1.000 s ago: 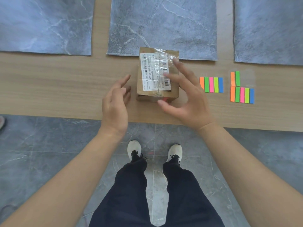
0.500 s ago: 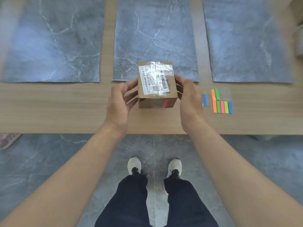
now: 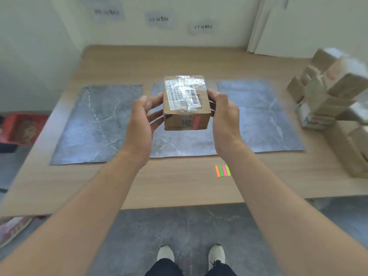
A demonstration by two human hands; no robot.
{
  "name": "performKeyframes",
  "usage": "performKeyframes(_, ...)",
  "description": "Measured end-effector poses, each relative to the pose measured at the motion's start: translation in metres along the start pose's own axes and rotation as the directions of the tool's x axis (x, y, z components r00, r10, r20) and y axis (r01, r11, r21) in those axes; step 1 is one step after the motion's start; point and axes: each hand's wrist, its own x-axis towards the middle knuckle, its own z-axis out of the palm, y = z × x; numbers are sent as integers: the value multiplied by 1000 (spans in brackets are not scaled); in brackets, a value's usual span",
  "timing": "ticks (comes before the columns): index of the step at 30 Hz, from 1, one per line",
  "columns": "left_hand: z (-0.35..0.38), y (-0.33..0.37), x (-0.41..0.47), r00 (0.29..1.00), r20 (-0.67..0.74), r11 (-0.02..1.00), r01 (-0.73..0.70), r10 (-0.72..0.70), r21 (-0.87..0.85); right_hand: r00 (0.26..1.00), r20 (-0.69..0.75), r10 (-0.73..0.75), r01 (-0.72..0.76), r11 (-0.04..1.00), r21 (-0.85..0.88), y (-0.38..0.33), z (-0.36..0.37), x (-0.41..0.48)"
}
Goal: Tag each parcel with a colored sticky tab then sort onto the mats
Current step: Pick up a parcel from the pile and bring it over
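Parcel (image 3: 186, 102) held in the air between both hands, over the middle mat (image 3: 179, 144) as the camera sees it.

The left hand (image 3: 142, 120) and right hand (image 3: 225, 116) grip its two short sides, fingers curled round the edges. It is a small brown cardboard box with crinkled clear tape over a white shipping label on top and a pink tab (image 3: 196, 123) on its near face. Below it, three grey marble-patterned mats lie side by side on a pale wood-grain table (image 3: 179, 188). A strip of sticky tabs (image 3: 222, 171) in orange, green, pink and yellow lies near the front edge. A blurred stack of cartons (image 3: 328, 100) stands at the right end, a red basket (image 3: 22, 128) sits low at the left, and paper sheets (image 3: 159, 19) hang on the white wall.
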Motion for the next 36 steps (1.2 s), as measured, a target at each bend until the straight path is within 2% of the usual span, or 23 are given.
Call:
performKeyframes(10, 8, 143, 8, 985, 50, 986, -165, 164, 0, 980, 67, -188, 189, 982, 1, -134, 35, -5)
performKeyframes(15, 18, 187, -1, 979, 58, 979, -196, 193, 47, 975, 87, -206, 212, 975, -65, -178, 37, -12)
performKeyframes(25, 30, 186, -20, 992, -21, 991, -125, 126, 47, 976, 162, -148, 162, 984, -77, -180, 23, -18)
performKeyframes(36, 22, 175, -31, 989, -77, 991, -127, 129, 30, 968, 194, -161, 169, 985, -24, -165, 26, -17)
